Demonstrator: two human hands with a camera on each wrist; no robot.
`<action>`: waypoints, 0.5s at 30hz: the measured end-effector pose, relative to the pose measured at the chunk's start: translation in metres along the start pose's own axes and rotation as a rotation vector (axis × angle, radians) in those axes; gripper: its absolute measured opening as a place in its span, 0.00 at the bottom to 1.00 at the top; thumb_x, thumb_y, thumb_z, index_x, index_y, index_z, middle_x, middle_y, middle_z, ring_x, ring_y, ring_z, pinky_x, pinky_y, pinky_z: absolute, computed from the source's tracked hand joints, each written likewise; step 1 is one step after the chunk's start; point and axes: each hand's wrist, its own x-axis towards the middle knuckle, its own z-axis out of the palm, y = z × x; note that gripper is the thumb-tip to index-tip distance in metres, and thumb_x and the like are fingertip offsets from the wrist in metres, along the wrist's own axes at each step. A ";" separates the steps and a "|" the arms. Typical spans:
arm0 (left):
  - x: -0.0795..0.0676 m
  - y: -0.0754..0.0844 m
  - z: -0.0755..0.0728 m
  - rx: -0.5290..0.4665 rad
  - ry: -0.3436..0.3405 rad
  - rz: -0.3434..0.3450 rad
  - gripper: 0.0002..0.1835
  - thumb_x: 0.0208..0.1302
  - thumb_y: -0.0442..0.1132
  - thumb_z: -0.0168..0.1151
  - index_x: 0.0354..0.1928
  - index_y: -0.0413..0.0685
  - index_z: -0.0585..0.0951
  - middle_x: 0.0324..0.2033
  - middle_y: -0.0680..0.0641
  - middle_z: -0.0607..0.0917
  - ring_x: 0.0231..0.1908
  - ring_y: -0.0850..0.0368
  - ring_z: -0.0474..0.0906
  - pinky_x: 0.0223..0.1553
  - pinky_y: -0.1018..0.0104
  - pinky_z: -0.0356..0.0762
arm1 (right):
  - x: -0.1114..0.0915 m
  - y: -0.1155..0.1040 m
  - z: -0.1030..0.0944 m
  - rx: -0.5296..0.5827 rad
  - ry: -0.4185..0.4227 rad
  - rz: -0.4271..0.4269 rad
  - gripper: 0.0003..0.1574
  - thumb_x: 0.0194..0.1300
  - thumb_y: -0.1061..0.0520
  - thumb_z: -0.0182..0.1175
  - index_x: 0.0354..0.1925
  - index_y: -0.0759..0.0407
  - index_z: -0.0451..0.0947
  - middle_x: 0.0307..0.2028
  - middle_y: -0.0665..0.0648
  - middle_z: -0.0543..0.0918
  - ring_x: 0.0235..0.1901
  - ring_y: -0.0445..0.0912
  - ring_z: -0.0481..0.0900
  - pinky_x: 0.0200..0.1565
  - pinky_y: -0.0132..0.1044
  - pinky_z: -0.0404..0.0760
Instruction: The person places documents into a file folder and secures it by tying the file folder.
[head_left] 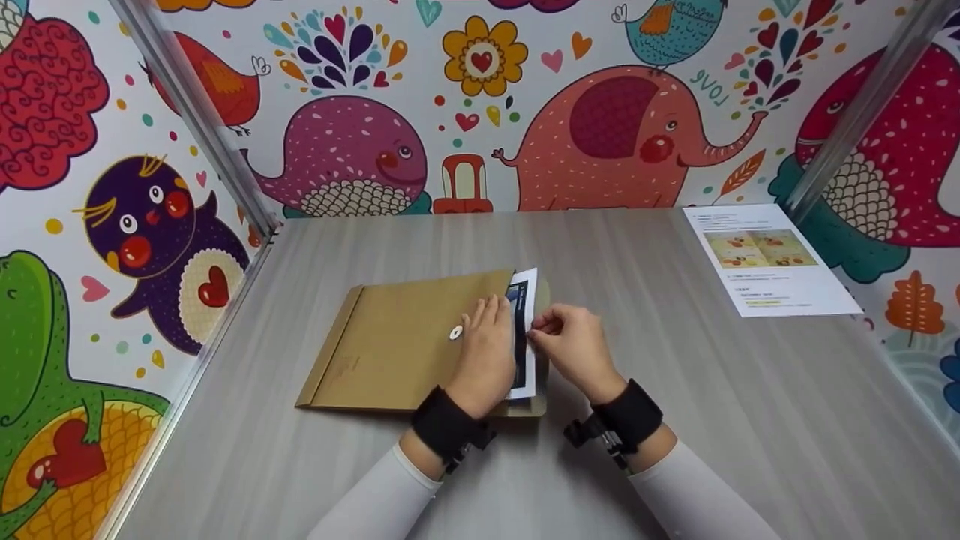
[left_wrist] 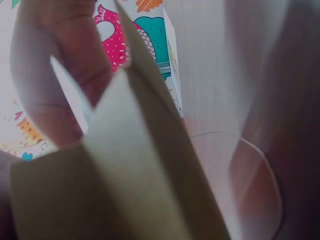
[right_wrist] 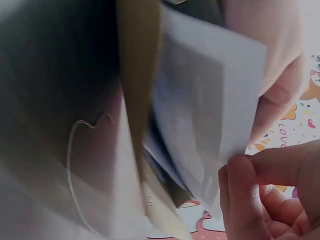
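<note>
A brown paper envelope [head_left: 382, 352] lies on the table, its open side to the right and a white round button on its face. Papers stick out of that side: a white-edged sheet [head_left: 531, 289] with a dark printed band. My left hand [head_left: 486, 352] rests on the envelope beside the opening, fingers fairly straight. With thumb and fingertips, my right hand [head_left: 579, 341] pinches the sheet's outer edge. The right wrist view shows this pinch on the white sheet [right_wrist: 242, 95] and more papers behind it. A thin string [left_wrist: 272, 175] hangs in a loop near the envelope.
At the back right of the grey table [head_left: 645, 465] lies a printed sheet [head_left: 780, 289] with a picture and text. Walls with cartoon animals [head_left: 607, 142] enclose the far side and both flanks, with metal posts [head_left: 202, 120] at the corners.
</note>
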 end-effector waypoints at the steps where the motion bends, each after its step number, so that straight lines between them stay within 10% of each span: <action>1: -0.001 0.001 0.000 -0.004 0.010 0.006 0.25 0.75 0.23 0.52 0.72 0.27 0.72 0.72 0.27 0.75 0.74 0.30 0.70 0.72 0.28 0.66 | 0.000 0.001 0.001 0.004 -0.003 0.010 0.05 0.58 0.67 0.74 0.30 0.60 0.87 0.27 0.54 0.89 0.25 0.39 0.82 0.28 0.28 0.81; 15: -0.005 0.000 0.011 -0.052 -0.009 0.075 0.26 0.73 0.25 0.56 0.71 0.29 0.73 0.71 0.28 0.75 0.74 0.29 0.70 0.71 0.26 0.66 | 0.009 0.024 0.009 0.113 -0.173 0.029 0.06 0.65 0.72 0.65 0.38 0.69 0.89 0.33 0.63 0.91 0.27 0.41 0.84 0.30 0.28 0.82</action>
